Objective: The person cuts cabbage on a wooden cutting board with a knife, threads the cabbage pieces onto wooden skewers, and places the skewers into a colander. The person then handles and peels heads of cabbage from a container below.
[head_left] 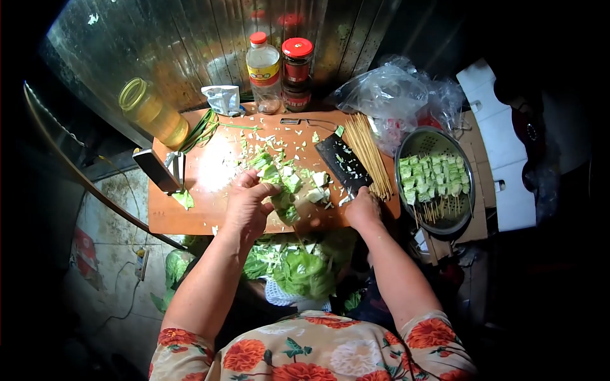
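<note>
My left hand (249, 200) is over the middle of the wooden cutting board (197, 213), fingers closed around light green cabbage leaves (272, 173). One leaf hangs below the fingertips. The thumb and index finger point right. My right hand (364, 209) is at the board's front right, closed on the handle of a cleaver (343, 160). Its dark blade lies flat on the board with cabbage bits stuck to it. Cut cabbage pieces (318, 190) and small scraps lie between the hands. A bundle of bamboo skewers (368, 149) lies beside the blade.
A metal colander (472, 190) at right holds skewered cabbage. Behind the board stand a red-capped bottle (264, 76), red-lidded jars (297, 60) and plastic bags (387, 92). A jar of yellow liquid (149, 117) and a phone (155, 170) stand left. More cabbage (302, 273) is below the front edge.
</note>
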`<state>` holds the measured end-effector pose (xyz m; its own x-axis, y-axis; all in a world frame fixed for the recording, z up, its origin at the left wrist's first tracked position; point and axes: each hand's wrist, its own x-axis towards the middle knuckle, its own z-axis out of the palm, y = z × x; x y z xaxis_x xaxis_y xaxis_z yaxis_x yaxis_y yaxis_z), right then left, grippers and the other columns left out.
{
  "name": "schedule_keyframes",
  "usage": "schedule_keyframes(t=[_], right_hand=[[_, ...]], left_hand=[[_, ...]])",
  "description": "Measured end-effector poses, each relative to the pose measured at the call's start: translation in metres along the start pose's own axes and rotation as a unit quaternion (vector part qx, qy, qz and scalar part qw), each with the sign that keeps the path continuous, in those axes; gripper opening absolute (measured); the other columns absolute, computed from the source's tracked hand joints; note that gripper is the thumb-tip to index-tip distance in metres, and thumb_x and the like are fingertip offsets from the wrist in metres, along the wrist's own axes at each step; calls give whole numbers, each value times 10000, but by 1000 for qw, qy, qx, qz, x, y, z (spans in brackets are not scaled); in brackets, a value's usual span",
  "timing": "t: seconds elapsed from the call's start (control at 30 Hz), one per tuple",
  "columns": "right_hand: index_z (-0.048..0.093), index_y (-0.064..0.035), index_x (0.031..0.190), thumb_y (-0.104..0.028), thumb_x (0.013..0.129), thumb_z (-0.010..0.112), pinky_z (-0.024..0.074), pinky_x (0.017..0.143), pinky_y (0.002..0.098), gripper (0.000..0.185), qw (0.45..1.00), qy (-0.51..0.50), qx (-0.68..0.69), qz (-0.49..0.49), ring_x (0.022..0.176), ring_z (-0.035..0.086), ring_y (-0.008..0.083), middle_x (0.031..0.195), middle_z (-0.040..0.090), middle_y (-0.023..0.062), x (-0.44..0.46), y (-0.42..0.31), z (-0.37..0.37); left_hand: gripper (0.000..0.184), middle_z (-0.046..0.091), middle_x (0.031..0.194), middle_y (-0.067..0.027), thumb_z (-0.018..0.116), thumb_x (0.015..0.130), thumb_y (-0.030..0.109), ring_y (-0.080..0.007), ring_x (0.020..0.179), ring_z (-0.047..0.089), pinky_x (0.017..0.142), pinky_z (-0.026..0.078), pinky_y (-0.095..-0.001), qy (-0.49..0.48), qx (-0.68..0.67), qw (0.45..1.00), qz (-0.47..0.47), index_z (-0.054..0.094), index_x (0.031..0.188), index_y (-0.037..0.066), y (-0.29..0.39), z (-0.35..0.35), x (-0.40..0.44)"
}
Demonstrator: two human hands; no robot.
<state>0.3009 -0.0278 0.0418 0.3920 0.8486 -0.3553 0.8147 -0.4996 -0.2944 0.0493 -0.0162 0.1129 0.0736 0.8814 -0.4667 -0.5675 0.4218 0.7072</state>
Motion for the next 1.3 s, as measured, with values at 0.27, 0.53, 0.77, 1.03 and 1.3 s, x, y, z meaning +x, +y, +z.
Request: schedule_keyframes(t=[0.27, 0.53, 0.77, 1.03, 1.3], right_hand=[[652, -6, 1009, -242, 826, 609, 503, 772, 358, 301, 918, -218, 257, -207, 818, 652, 252, 892, 687, 152, -53, -25, -11], [642, 25, 953, -139, 828, 608, 467, 563, 277, 209, 872, -314, 354, -128, 584, 568, 87, 738, 622, 59, -81, -33, -35], [654, -16, 917, -115, 820, 613, 516, 682, 341, 145, 913, -175, 233, -285, 712, 665, 236, 800, 680, 138, -77, -29, -44], [662, -31, 958, -118, 868, 602, 492, 548, 265, 138, 958, -49, 247, -139, 576, 586, 93, 734, 646, 37, -27, 85, -92], [676, -82, 833, -169, 851, 539, 503, 741, 436, 163, 985, 145, -78, 48, 840, 631, 376, 850, 665, 173, 42, 225, -136]], left_hand=[[337, 601, 986, -44, 655, 776, -82, -199, 891, 628, 757, 563, -395, -5, 31, 999, 34, 539, 1065, 47, -10, 16, -4], [495, 548, 946, 22, 755, 721, 12, -109, 808, 574, 629, 409, -269, 31, 54, 996, 71, 451, 1095, 123, -11, 25, -6], [529, 527, 1038, -10, 776, 750, 83, -135, 902, 556, 658, 461, -298, 23, 76, 993, 82, 452, 1167, 97, -15, 28, -5], [305, 554, 973, -13, 646, 841, 102, -149, 838, 584, 737, 505, -316, -19, 75, 997, 20, 511, 1115, 110, -14, 27, -9], [222, 552, 913, -18, 575, 835, 31, -150, 751, 599, 668, 516, -290, -41, 86, 995, -17, 523, 1037, 107, -21, 40, -14]])
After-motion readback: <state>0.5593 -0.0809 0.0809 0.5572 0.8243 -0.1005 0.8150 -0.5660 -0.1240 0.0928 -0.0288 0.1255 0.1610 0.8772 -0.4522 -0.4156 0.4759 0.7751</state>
